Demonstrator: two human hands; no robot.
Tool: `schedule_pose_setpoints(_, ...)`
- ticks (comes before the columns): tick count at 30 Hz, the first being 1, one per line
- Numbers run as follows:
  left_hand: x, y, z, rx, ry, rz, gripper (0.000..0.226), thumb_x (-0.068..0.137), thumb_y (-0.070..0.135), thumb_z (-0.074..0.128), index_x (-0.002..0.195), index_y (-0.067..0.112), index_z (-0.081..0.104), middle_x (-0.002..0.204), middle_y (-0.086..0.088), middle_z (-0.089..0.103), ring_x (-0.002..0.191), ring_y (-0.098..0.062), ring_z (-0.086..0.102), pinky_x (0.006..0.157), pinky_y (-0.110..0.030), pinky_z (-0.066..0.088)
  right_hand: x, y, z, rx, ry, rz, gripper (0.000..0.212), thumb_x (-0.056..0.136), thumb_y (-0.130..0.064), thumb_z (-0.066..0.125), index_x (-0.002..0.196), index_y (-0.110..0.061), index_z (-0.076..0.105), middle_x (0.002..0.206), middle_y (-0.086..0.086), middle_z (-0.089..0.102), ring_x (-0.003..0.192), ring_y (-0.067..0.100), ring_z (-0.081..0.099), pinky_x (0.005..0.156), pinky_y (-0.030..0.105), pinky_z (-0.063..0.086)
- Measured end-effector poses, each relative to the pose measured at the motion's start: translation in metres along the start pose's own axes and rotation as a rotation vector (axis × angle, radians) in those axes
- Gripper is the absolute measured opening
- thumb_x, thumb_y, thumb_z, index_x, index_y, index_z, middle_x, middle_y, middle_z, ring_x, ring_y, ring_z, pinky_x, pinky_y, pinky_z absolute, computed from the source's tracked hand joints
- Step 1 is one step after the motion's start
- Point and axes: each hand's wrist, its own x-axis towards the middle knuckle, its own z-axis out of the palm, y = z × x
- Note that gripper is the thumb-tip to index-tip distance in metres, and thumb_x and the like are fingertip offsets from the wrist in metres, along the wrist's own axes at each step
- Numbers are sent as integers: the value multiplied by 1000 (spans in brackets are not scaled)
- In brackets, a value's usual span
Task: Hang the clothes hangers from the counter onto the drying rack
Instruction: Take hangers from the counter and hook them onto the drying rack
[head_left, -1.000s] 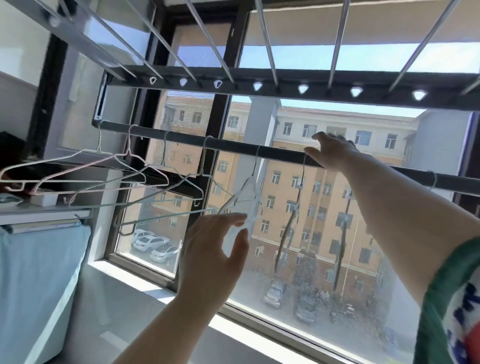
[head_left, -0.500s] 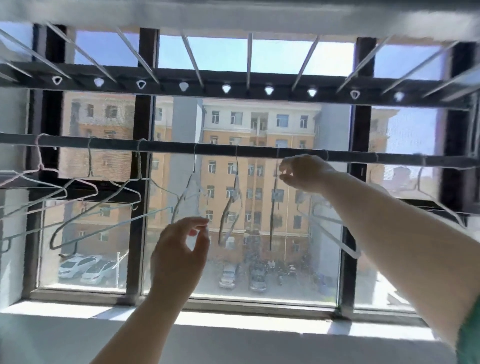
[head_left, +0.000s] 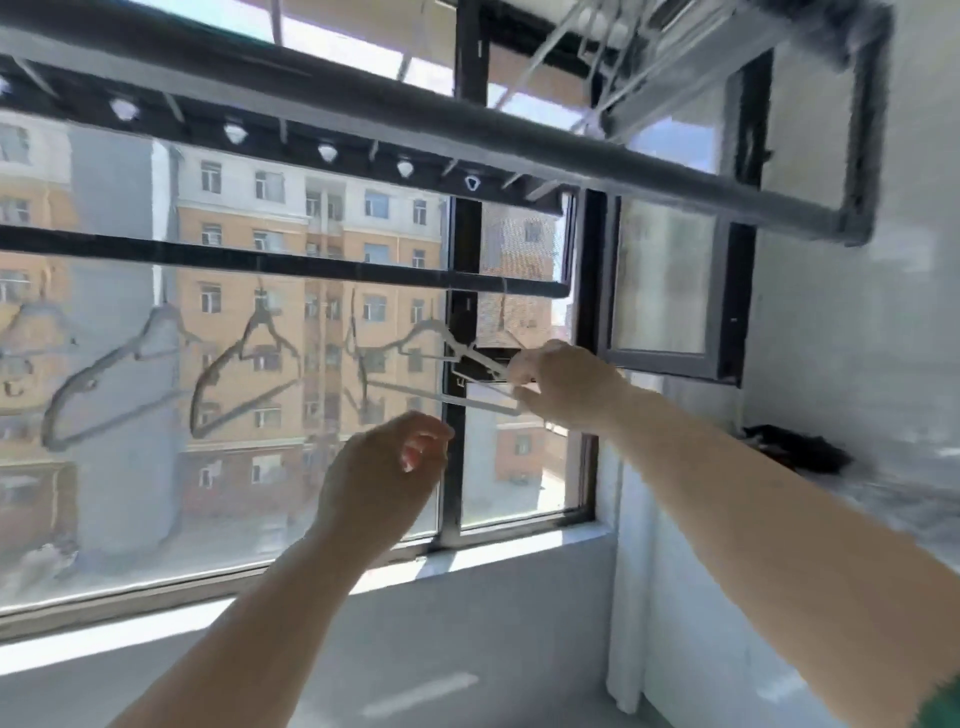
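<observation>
**Wire hangers on the rack rail, right end**

Item: clothes hanger (head_left: 467, 364), thin, light, probably springy; best pinched at the shoulder or neck below the hook. It hangs at the right end of the drying-rack rail (head_left: 270, 262), with more hangers (head_left: 244, 374) left along the rail. Right hand (head_left: 563, 382) is pinched closed on its shoulder. Left hand (head_left: 384, 478) hangs below the rail, half curled, holding nothing. Containers: none seen; a dark object (head_left: 795, 448) lies on the counter (head_left: 893, 499), far right of the rail.

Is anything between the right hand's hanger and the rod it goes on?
Nothing visible blocks it. The right hand grips the pale hanger just below the dark rod, whose right end looks free; blur hides whether its hook is already on. The left hand hovers lower, apart.
</observation>
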Motion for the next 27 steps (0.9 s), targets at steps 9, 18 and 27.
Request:
schedule_pose_setpoints(9,-38,144,192,-213,-348,-66,19,88,14,51,85,27,64,91,0,70,88,-18,63,72,-22,42,-199,189,-19,176,-193,450,16,94,-18,44,98,-12,58,98,5,59,98,23,56,74,25,38)
schedule_pose_setpoints(18,-82,250,349,-276,-615,-46,19,91,18,45,92,28,60,87,6,63,88,-14,61,72,-24,45,-370,324,-42,173,-173,827,9,90,-15,47,91,-17,56,86,-5,53,84,14,49,70,22,35)
schedule_pose_setpoints(27,-97,295,474,-360,-734,-31,17,89,20,48,79,33,54,85,5,65,89,-18,63,76,-28,48,-448,404,-17,180,-147,1050,9,91,-16,46,85,-21,51,73,-18,46,79,13,48,58,15,35)
